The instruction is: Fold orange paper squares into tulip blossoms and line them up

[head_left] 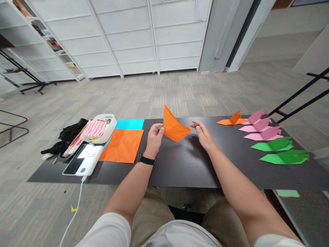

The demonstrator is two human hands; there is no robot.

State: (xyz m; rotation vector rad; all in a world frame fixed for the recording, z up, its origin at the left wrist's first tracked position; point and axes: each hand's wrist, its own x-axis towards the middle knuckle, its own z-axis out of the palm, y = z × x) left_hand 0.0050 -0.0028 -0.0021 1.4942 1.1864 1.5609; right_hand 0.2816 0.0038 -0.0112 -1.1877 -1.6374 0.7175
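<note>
A partly folded sheet of orange origami paper (175,126) is held up over the dark table, with one point upward and another toward the right. My left hand (155,137) pinches its left edge between thumb and fingers. Just right of the paper, my right hand (203,133) hovers with fingers apart, touching nothing. Flat orange sheets (122,145) lie left of my left hand, over blue paper (130,124).
Folded paper birds line the table's right side: an orange bird (232,119), several pink birds (263,133) and green birds (284,157). At left are a white basket (111,127), a white device (91,161) with a cable, and black cloth (70,130).
</note>
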